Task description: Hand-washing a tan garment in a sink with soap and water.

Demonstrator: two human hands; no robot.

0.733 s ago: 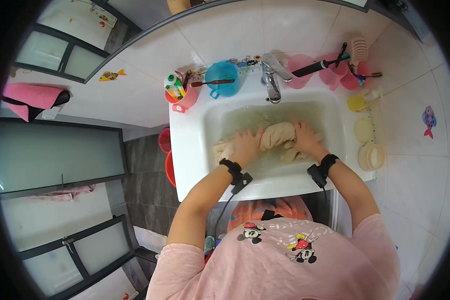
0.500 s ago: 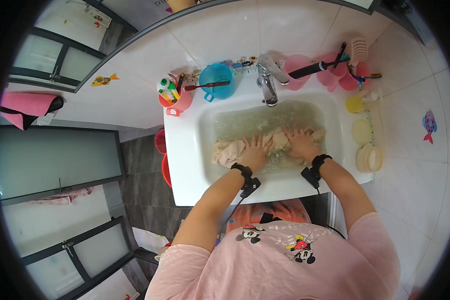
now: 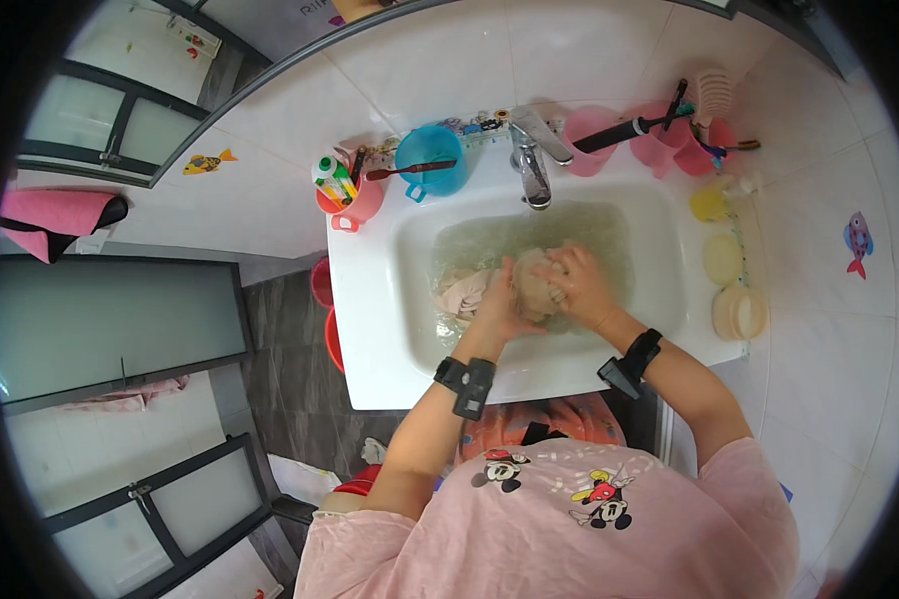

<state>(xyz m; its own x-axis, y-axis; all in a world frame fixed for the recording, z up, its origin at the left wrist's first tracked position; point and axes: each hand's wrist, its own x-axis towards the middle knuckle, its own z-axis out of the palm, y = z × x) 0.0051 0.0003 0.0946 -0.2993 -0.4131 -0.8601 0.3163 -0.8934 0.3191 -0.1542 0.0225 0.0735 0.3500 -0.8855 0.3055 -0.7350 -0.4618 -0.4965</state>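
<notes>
A wet beige cloth (image 3: 537, 287) is bunched up between my hands in the sink. Its left part (image 3: 463, 298) lies folded in the cloudy water. My left hand (image 3: 498, 307) presses against the left side of the bunch, fingers pointing away from me and thumb toward the near side. From the right, my right hand (image 3: 581, 287) curls its fingers over the bunch. Some fingertips are hidden by the cloth and water. Both wrists wear black straps with small boxes. The white sink (image 3: 669, 245) holds water around the cloth.
A chrome faucet (image 3: 533, 170) reaches over the basin's far side. Along the back rim stand a blue mug (image 3: 445, 165) with a toothbrush across it, a pink cup (image 3: 362, 208) with tubes, and more pink cups (image 3: 659, 148). Round yellowish containers (image 3: 738, 312) line the right rim.
My hands went from lying spread on the stretched-out cloth to gathering it. The right hand moved left, bringing the cloth's right part into a bunch at the middle.
</notes>
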